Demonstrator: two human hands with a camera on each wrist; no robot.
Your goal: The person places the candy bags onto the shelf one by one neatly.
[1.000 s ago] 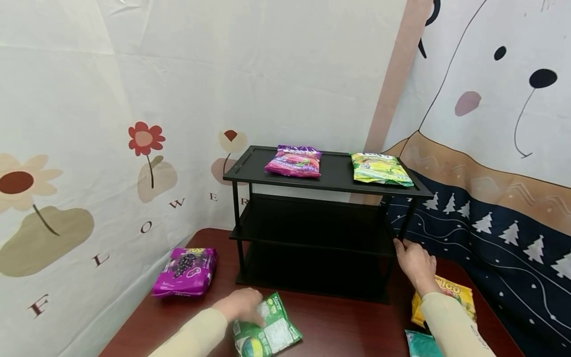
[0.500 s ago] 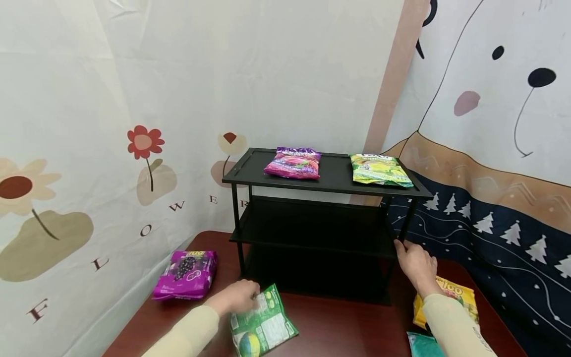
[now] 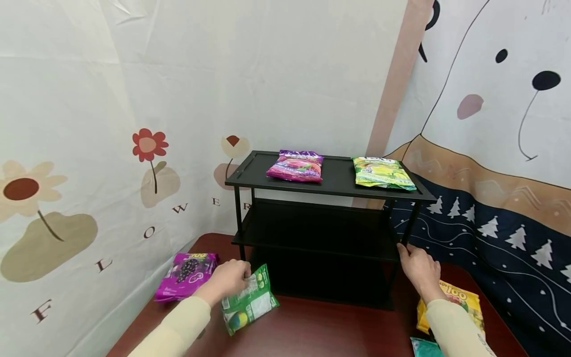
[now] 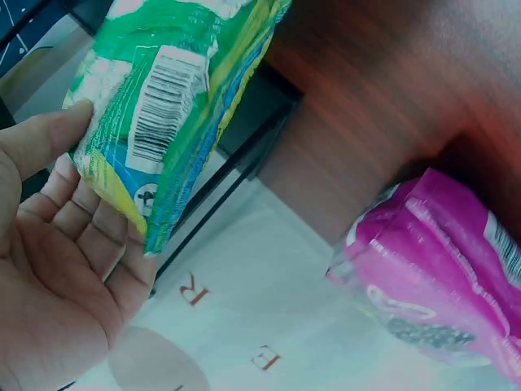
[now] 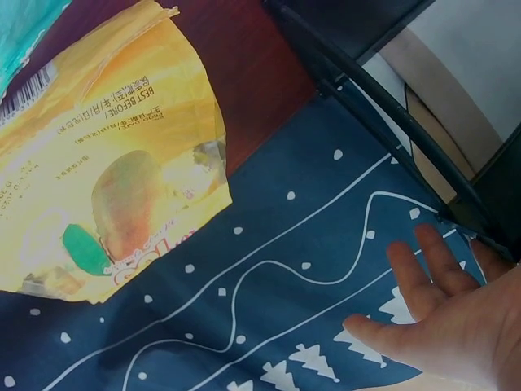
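My left hand (image 3: 230, 279) pinches a green bag (image 3: 251, 302) by its upper left edge, tilted in front of the black shelf (image 3: 312, 253). In the left wrist view the thumb lies on one face of the green bag (image 4: 155, 106) and the fingers of my left hand (image 4: 65, 269) are behind it. At the shelf's right front post my right hand (image 3: 421, 270) grips around middle-tier height; in the right wrist view several fingers of this hand (image 5: 448, 326) stand loosely away from the post (image 5: 399, 114).
A pink-purple bag (image 3: 296, 166) and a yellow-green bag (image 3: 382, 173) lie on the top tier. On the red-brown table (image 3: 308, 327) are a purple bag (image 3: 186, 275) at left, and a yellow bag (image 3: 464, 302) and a teal bag (image 3: 426, 348) at right.
The green bag has come up off the table in my left hand, moving left and toward the shelf. My right hand stays at the post.
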